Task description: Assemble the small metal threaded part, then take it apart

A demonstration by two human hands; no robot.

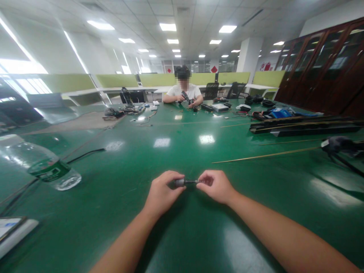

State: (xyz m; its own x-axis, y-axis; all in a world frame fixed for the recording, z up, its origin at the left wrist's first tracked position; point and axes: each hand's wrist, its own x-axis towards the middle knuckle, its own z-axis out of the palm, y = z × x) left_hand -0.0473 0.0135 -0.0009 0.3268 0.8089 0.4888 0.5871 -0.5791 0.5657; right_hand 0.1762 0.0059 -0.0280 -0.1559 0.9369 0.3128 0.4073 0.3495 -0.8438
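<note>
Hold straight the slim grey-and-black piece (pixel 189 182), gripped at its grey end by the left hand (pixel 162 190) and pinched at its dark end by the right hand (pixel 219 187), over the green table (pixel 182 155), clear of the golden rod (pixel 267 154).

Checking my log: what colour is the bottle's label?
The label is green with white marks, head view.

Surface (pixel 122 167): green, glossy, mirroring ceiling lights
Left side: clear bottle (pixel 51 168) with a green label; dark cable (pixel 85 154) beside it; screen-like object (pixel 17 231), cut off by the frame
Right side: thin golden rods (pixel 264 155); long black pieces (pixel 301 127); blue bundle (pixel 280 113) behind them
Far edge: person (pixel 171 91) in white, seated
Background: yellow-green partitions (pixel 116 80); dark chair (pixel 212 91); reddish-brown cabinets (pixel 321 72)
</note>
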